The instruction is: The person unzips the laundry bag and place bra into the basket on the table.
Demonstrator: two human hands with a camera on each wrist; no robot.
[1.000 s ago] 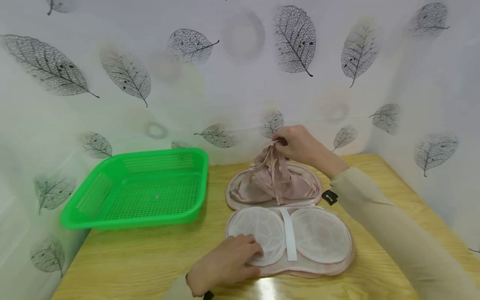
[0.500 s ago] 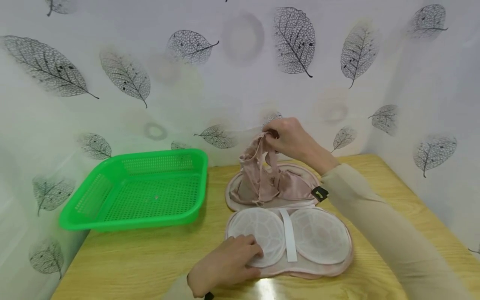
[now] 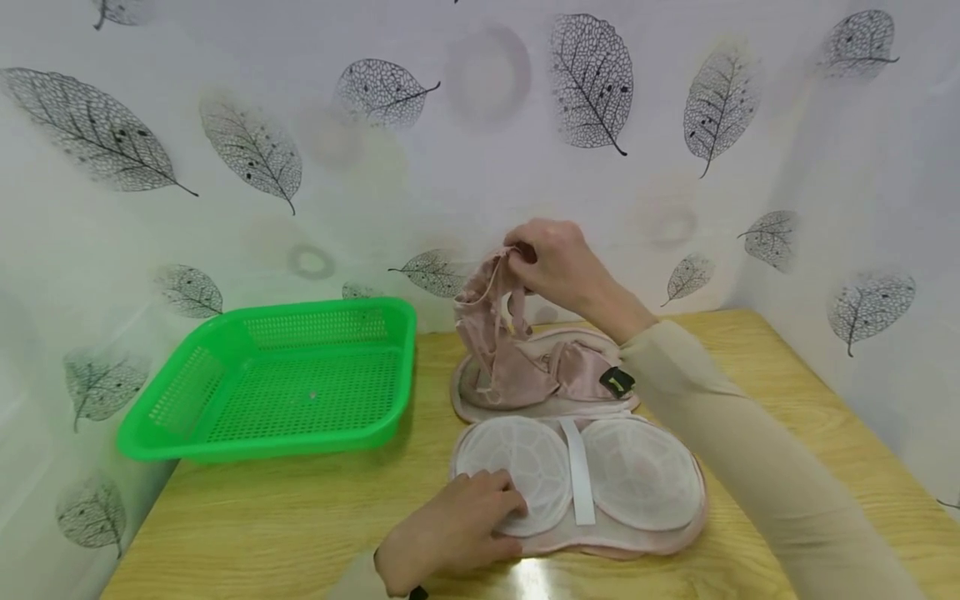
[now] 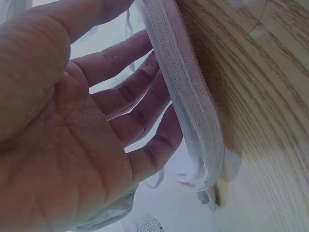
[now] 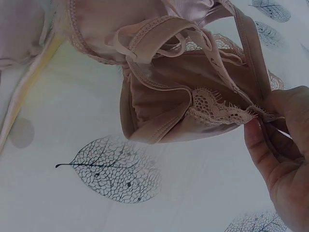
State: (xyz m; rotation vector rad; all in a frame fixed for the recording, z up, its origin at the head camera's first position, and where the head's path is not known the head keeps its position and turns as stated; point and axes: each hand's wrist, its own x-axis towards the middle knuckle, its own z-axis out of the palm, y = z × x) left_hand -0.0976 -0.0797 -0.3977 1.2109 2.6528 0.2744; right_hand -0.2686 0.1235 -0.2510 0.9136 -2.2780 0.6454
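A pink satin bra with lace trim partly lies on the far half of an unfolded, zip-edged bra wash bag. My right hand pinches the bra's band or straps between thumb and fingertips and holds that end raised; in the right wrist view a lace edge of the bra runs into the pinch. On the left side of the bag's near half, my left hand rests with loosely bent fingers on a round mesh cup. The left wrist view shows its fingers against the bag's zipped edge.
A green plastic basket with perforated sides stands on the left of the wooden table. A leaf-print curtain hangs right behind the table. A white strip lies between the bag's two mesh cups.
My right hand has moved left and a little up, drawing the bra's band and straps with it. More of the bra's right cup shows. My left hand has stayed in place.
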